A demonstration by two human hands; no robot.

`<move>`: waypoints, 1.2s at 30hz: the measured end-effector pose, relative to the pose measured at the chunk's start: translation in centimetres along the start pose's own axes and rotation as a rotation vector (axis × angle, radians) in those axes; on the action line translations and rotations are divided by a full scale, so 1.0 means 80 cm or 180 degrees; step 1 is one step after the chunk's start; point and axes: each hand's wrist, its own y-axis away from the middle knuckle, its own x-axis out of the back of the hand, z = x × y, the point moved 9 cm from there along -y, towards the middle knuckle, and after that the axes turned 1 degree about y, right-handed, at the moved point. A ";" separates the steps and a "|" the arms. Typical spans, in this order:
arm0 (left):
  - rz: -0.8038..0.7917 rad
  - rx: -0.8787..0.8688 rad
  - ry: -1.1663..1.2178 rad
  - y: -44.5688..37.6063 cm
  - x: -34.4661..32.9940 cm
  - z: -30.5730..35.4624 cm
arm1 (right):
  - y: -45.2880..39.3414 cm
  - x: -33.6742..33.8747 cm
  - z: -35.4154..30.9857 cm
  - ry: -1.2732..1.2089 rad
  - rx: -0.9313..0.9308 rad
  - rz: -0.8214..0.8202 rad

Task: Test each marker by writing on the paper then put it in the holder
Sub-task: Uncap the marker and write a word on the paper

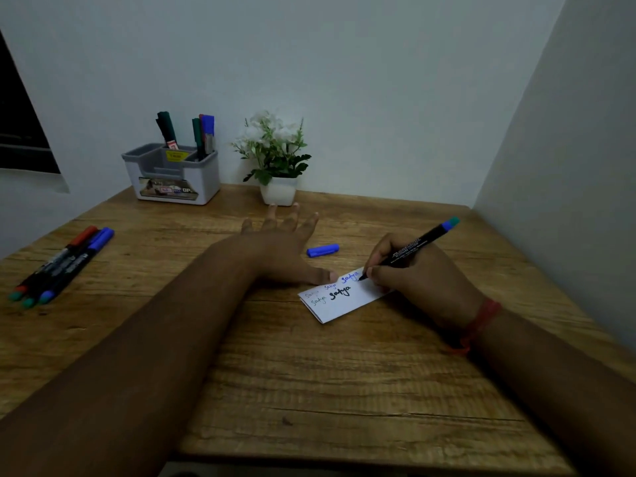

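The tabletop [344, 390] is wood-grained, with dark streaks and a straight near edge at the bottom of the frame. Both bare forearms reach in from the lower corners; a red thread band [480, 325] circles the right wrist.

Right of centre lies the paper [339, 302], a small white folded rectangle with several short handwritten words in faint, blue and bold black ink. The right hand [423, 273] rests its heel at the paper's right end, fingers curled, its grip pinching a slim black marker [409, 251] near the tip. The tip touches the paper's upper edge just after a blue word; the barrel slants up to the right, ending in a blue and green butt.

The left hand [282, 246] lies palm down at centre, fingers spread and straight, holding nothing; its thumb presses the paper's upper left edge.

Just beyond the paper, between the hands, lies one blue cap [322, 250], a short cylinder.

At the left edge of the frame a close bundle of markers [65, 261] lies on the tabletop, black barrels with red and blue caps; at least three, the exact count unclear.

In the upper left of the tabletop stands the holder [172, 177], a grey and white plastic box with compartments, with roughly four markers upright in its rear slots. To its right, a small white square pot [278, 194] holds a plant with white flowers, against the plain pale wall.
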 end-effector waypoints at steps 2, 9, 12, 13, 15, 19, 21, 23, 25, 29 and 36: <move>-0.0020 0.0029 0.0008 0.000 -0.001 -0.002 | 0.001 0.001 0.001 0.0033 -0.0011 0.0022; -0.0008 0.0052 -0.0003 0.001 0.000 -0.002 | 0.003 -0.003 0.000 0.0240 -0.0062 -0.0024; -0.0022 0.0048 -0.0010 0.000 0.000 -0.002 | 0.003 -0.003 -0.003 0.0241 -0.0035 -0.0029; -0.0019 0.0043 -0.0008 0.000 0.000 -0.002 | 0.003 -0.003 -0.003 0.0246 -0.0040 -0.0035; -0.0015 0.0041 -0.0011 -0.001 0.001 -0.002 | 0.004 -0.003 -0.001 0.0300 -0.0066 -0.0036; -0.0042 0.0053 0.0015 0.000 0.001 -0.001 | 0.002 -0.003 0.000 0.0317 -0.0094 -0.0062; -0.0032 0.0041 0.0023 0.000 0.001 -0.001 | 0.002 -0.001 0.002 0.0240 -0.0098 -0.0025; -0.0015 0.0033 0.0016 -0.001 0.000 -0.001 | 0.000 0.002 0.003 0.0214 -0.0106 0.0047; 0.0008 0.0026 0.0006 -0.002 0.001 -0.001 | 0.000 0.001 0.004 0.0258 -0.0107 0.0050; -0.0006 0.0034 0.0019 -0.002 0.001 -0.002 | -0.001 -0.002 0.004 0.0304 -0.0100 0.0015; -0.0005 0.0004 0.0045 0.001 0.002 0.001 | -0.001 0.002 0.003 0.0375 -0.0078 0.0101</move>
